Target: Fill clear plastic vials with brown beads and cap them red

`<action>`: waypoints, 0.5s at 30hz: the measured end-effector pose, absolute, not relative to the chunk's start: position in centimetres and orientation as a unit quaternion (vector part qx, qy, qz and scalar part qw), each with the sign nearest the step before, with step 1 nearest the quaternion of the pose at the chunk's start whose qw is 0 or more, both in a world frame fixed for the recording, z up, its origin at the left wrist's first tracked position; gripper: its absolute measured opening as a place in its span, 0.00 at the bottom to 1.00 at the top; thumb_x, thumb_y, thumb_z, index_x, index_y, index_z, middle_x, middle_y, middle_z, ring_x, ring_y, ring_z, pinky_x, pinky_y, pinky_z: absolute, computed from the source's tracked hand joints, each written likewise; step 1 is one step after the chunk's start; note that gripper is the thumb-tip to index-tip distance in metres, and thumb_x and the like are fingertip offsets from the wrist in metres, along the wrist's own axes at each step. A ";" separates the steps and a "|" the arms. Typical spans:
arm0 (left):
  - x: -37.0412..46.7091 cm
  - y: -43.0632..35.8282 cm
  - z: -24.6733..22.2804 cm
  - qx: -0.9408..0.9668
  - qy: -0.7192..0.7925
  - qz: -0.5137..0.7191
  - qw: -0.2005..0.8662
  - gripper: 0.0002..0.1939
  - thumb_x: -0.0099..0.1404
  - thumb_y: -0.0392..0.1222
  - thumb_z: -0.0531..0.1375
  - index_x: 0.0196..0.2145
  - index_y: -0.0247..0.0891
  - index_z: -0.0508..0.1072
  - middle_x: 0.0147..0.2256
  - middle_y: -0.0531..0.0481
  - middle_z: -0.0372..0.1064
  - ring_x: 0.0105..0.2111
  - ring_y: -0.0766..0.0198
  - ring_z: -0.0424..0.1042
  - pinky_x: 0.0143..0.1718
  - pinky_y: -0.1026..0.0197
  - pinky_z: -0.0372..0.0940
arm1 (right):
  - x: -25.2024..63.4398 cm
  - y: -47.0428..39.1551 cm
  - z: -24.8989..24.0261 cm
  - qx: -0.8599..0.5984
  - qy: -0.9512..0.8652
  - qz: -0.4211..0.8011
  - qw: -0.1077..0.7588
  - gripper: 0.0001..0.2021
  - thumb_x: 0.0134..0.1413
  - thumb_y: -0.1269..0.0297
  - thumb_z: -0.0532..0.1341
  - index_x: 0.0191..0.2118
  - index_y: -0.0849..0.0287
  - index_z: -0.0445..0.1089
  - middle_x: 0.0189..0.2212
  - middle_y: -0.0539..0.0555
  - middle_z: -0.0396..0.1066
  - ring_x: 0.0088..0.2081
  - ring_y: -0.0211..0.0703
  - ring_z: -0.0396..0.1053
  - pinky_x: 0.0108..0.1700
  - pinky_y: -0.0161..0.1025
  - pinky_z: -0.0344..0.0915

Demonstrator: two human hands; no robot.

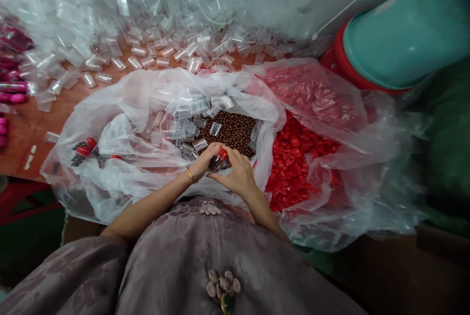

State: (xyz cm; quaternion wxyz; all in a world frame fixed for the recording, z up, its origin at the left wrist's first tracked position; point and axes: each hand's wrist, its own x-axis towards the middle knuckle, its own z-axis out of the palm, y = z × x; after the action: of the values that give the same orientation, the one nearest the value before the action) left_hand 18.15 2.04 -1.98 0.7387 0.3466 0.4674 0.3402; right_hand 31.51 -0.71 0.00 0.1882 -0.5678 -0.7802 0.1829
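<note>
Between my two hands, above an opened plastic bag (121, 85), is a small clear container with a red cap (222, 154). My left hand (203, 162), with a gold bangle at the wrist, is curled round its left side. Fingers of my right hand (240, 173) press on it from the right, the thumb stretched beneath. Just beyond the hands lie brown beads (235, 126) and clear plastic cups (215, 129) inside the bag. To the right, another bag holds many red plastic pieces (293, 158).
Many clear cups (139, 51) are heaped along the back of the orange table (22, 153). Red-capped filled containers (83, 151) lie on the bag at left. Magenta pieces (14, 87) sit far left; a teal tub (404, 36) stands back right.
</note>
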 end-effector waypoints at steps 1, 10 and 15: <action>18.0 2.0 -2.0 0.388 0.469 0.326 0.723 0.25 0.56 0.56 0.55 0.45 0.34 0.64 0.38 0.47 0.65 0.35 0.63 0.65 0.36 0.61 0.62 | 31.4 -0.7 -0.3 -0.575 -0.778 0.154 0.200 0.36 0.41 0.50 0.64 0.55 0.62 0.57 0.42 0.59 0.68 0.41 0.50 0.66 0.43 0.45 0.61; 17.3 2.0 -1.6 0.459 0.423 0.207 0.753 0.20 0.55 0.40 0.49 0.45 0.32 0.66 0.24 0.53 0.64 0.19 0.70 0.59 0.21 0.67 0.56 | 32.9 0.6 1.1 -0.554 -0.758 0.236 0.251 0.25 0.47 0.51 0.59 0.49 0.59 0.65 0.38 0.57 0.68 0.41 0.48 0.64 0.47 0.47 0.59; 17.1 2.2 -1.1 0.456 0.357 0.125 0.805 0.18 0.51 0.38 0.50 0.39 0.32 0.68 0.18 0.57 0.60 0.14 0.74 0.52 0.15 0.70 0.48 | 34.7 3.5 0.8 -0.573 -0.556 0.494 0.346 0.30 0.59 0.45 0.37 0.39 0.56 0.72 0.37 0.54 0.69 0.38 0.42 0.66 0.41 0.41 0.64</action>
State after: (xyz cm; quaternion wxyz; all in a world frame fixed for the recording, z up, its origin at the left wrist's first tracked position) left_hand 17.07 2.25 -1.09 0.8052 0.4563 0.3573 0.1253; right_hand 34.73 3.53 0.75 0.3459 -0.5726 -0.5557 0.4936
